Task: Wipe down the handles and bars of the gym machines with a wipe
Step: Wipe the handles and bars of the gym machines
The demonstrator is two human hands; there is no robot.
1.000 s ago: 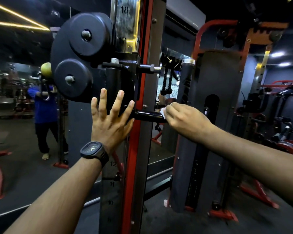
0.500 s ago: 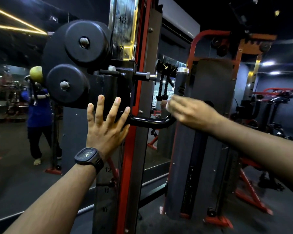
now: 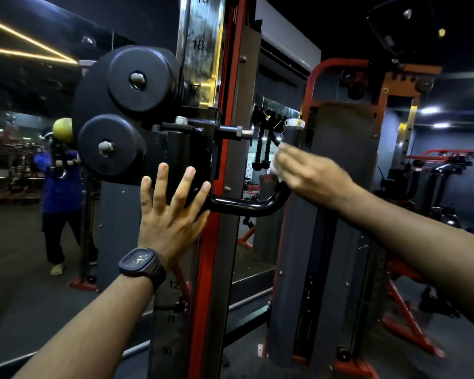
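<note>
A black curved handle bar point(image 3: 244, 205) sticks out to the right from the pulley carriage on the red and grey upright point(image 3: 216, 242), then bends upward to a chrome-capped end point(image 3: 294, 123). My right hand point(image 3: 309, 173) presses a white wipe point(image 3: 274, 166) against the upright part of that handle; the hand is blurred. My left hand point(image 3: 170, 212), with a black watch on the wrist, lies flat with fingers spread against the black carriage block just left of the handle's root.
Two black pulley wheels point(image 3: 126, 105) sit above my left hand. A dark weight-stack cover point(image 3: 337, 214) with a red frame stands right behind the handle. A mirror at left shows a person in blue point(image 3: 59, 192). More red machines point(image 3: 443, 173) stand at far right.
My right hand has slid the wipe from the horizontal part of the handle, around the bend and up its vertical part. The left hand stays flat on the carriage.
</note>
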